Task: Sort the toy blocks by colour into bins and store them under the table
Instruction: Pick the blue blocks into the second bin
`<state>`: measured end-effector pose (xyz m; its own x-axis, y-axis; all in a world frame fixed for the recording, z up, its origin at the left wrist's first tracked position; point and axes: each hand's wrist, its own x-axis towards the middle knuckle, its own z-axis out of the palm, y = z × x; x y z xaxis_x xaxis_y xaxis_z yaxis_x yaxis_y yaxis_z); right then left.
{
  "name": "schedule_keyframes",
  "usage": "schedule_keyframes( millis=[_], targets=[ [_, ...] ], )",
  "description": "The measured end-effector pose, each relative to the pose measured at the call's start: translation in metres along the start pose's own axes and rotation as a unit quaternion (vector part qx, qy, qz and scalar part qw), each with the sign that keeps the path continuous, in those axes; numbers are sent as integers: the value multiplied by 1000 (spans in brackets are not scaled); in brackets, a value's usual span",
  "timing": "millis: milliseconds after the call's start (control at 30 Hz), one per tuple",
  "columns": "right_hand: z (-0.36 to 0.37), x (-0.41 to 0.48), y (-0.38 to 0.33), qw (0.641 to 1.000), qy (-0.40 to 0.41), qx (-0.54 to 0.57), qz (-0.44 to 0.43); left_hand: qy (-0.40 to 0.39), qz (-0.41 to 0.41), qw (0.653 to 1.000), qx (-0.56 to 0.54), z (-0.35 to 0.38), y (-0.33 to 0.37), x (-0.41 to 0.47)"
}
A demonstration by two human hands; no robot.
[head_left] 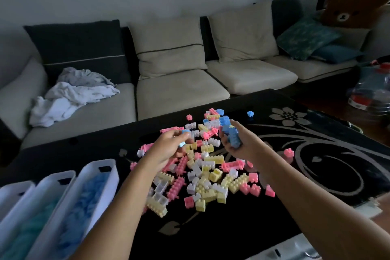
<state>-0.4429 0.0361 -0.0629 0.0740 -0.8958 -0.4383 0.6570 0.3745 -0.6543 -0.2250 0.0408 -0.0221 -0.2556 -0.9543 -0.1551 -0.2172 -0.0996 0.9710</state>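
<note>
A: Where are the blocks?
B: Heaped on the dark surface, with the blue bin just left of them. The right hand clamps several blue blocks; the left hand pinches 1 blue block.
A: Handling?
B: Likely light, rigid, slick plastic. Squeeze the flat sides.

Three bins, one table, one block heap.
Two hands: left hand, right hand; the blocks themselves are too many to count.

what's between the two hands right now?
Head view: a stretch of the block pile, white, pink and yellow pieces, lies between the left hand and the right hand, which grips blue blocks.
</note>
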Motion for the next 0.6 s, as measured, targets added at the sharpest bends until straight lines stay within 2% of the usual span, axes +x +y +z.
schedule_keyframes(
  millis=[100,233,367,433,600],
  targets=[
    [46,-14,22,995,-70,-33,54,33,-22,998,-52,-41,-8,-39],
    [107,-23,56,979,-132,-138,74,100,-36,992,69,-100,-33,-83],
    [170,-26,104,964,-140,-201,107,193,-48,952,233,-155,-57,-118],
    [197,-26,129,958,-151,-206,127,222,-59,933,277,-169,-68,-130],
    [243,-26,166,966,-135,-179,132,214,-103,912,334,-178,-85,-155]
  ],
)
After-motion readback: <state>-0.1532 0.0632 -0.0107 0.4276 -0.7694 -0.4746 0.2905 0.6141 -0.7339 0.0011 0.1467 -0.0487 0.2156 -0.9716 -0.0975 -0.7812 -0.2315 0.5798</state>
